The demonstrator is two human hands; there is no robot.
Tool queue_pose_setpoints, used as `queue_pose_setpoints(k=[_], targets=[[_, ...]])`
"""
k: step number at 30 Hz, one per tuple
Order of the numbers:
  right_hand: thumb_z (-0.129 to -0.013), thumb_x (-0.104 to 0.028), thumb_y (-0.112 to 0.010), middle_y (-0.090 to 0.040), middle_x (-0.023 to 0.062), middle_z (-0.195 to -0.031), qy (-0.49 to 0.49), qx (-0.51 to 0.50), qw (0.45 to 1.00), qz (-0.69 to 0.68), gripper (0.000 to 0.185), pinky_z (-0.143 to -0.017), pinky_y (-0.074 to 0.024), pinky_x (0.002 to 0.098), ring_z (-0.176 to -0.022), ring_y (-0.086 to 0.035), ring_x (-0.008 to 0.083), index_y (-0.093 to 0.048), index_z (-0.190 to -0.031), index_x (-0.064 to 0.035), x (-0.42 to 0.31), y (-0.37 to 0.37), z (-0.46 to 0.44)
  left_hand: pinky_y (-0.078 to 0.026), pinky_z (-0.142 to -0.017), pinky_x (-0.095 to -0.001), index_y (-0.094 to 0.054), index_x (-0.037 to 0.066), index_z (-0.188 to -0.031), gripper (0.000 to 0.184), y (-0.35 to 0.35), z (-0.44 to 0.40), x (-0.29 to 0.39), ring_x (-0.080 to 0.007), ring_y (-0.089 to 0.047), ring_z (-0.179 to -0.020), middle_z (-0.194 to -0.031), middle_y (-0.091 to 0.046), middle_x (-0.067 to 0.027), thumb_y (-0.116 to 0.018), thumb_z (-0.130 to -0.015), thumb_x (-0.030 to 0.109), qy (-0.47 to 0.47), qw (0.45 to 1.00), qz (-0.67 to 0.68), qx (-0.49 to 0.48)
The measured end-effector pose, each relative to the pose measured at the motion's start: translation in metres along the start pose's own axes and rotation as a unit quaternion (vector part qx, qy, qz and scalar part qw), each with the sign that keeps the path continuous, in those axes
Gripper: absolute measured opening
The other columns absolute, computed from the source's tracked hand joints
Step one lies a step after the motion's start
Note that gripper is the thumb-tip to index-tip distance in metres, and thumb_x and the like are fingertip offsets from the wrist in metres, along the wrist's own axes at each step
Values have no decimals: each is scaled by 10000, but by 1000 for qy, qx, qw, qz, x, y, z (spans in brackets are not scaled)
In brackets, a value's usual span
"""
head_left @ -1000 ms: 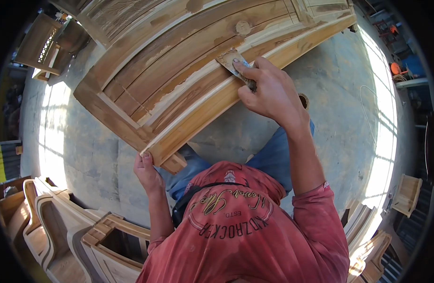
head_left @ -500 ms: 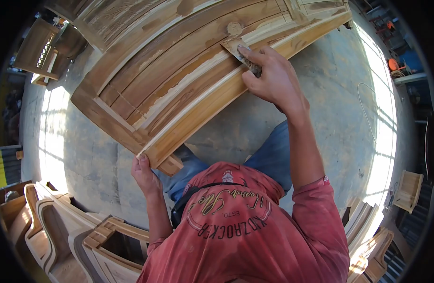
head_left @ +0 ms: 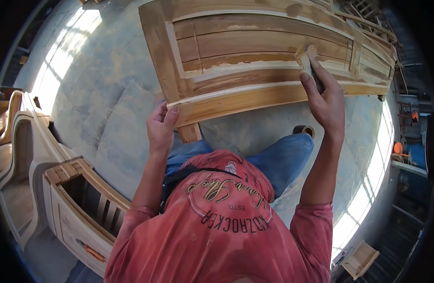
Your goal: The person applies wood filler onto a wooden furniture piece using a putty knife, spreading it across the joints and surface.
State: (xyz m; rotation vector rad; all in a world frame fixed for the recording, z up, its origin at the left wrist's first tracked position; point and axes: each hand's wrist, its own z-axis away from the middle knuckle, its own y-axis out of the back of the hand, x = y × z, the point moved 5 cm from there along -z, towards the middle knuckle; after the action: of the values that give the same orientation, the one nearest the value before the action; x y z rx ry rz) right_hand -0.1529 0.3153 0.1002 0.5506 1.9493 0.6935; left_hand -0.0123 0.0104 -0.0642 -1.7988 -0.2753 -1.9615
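Note:
A paneled wooden furniture piece [head_left: 240,106] stretches across the top of the view, with pale filler smeared along its grooves and lower rail. My left hand [head_left: 161,125] is closed on its near left corner, thumb on the edge. My right hand [head_left: 327,101] grips a flat putty knife [head_left: 304,60], its fingers pressing the blade toward the panel's lower groove. Part of the blade and its handle are hidden behind the fingers. Beneath the corner, a short wooden leg [head_left: 189,133] sticks out close to my left hand.
Carved wooden furniture parts [head_left: 61,162] stand at the left, with orange-handled pliers [head_left: 92,250] on one. A dark round roll or can [head_left: 305,130] is by my knee. A small wooden box [head_left: 360,259] sits at lower right on the concrete floor [head_left: 118,94].
My view has turned, so the panel now lies more level and further right. The putty knife remains in my right hand at the lower groove, and my left hand stays at the corner.

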Motion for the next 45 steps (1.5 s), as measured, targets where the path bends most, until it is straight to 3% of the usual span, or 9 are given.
queue_pose_setpoints(k=[2,3,5,7,20,33,35,40,45], targets=[[-859,-369,-660,-635,108,-722,-73,-80,990,94,347,-571,-445,341,-575,-539,233,-659,-931,-29,-17,-18,-7,-433,-774,-191,-590,-67,-1144,279,-1,1,0,-108,-560,-843,-983,-649,-96,-589,-914,91,0,1000,9,15],[-859,-369,-660,-635,108,-722,-68,-84,990,94,347,-571,-445,341,-575,-539,233,-659,-931,-29,-26,-28,-8,-435,-779,-193,-586,-69,-1152,287,-2,1,0,-109,-563,-849,-989,-650,-98,-591,-914,91,-1,1000,14,16],[-860,-380,-647,-607,94,-642,91,-46,966,236,364,-528,-432,374,-537,-539,272,-590,-760,-34,-55,-47,-12,-439,-789,-196,-578,-73,-1169,304,-3,1,1,-112,-568,-860,-1002,-650,-102,-595,-912,89,-2,1000,21,9],[-839,-389,-649,-593,95,-616,133,-22,952,275,388,-507,-430,395,-532,-549,300,-539,-692,-47,-68,-61,-17,-441,-794,-198,-577,-75,-1172,308,-1,2,-1,-116,-571,-865,-1007,-650,-104,-596,-913,90,-5,1000,21,9],[-808,-497,-649,-577,75,-586,199,-68,902,378,465,-494,-401,371,-502,-515,281,-598,-693,-50,-64,-62,-40,-435,-842,-214,-577,-85,-1167,304,0,3,1,-132,-569,-903,-1033,-647,-111,-588,-917,87,12,1000,12,14],[-830,-549,-627,-574,76,-598,120,-44,880,457,523,-527,-407,375,-508,-514,256,-617,-724,-37,22,16,-56,-429,-857,-216,-582,-80,-1164,292,-2,1,-2,-139,-562,-915,-1052,-644,-118,-568,-923,83,3,1000,-8,10],[-818,-553,-626,-613,79,-606,100,-31,873,477,502,-539,-449,389,-566,-595,283,-629,-716,-61,27,27,-57,-434,-849,-216,-585,-80,-1164,294,0,2,0,-140,-567,-907,-1048,-645,-120,-574,-922,88,-1,1000,-18,20],[-832,-559,-610,-603,79,-597,46,-47,870,489,515,-539,-441,386,-549,-579,282,-620,-714,-57,23,46,-60,-389,-811,-204,-620,-29,-1044,241,-6,4,6,-92,-500,-831,-911,-607,-35,-548,-953,182,-13,1000,-23,12],[-811,-596,-611,-572,88,-563,85,-81,918,379,570,-523,-430,372,-508,-539,290,-606,-684,-40,-36,-4,-51,-400,-821,-199,-622,-31,-1068,242,-8,5,7,-93,-524,-851,-935,-631,-47,-554,-943,165,2,1000,6,12]])
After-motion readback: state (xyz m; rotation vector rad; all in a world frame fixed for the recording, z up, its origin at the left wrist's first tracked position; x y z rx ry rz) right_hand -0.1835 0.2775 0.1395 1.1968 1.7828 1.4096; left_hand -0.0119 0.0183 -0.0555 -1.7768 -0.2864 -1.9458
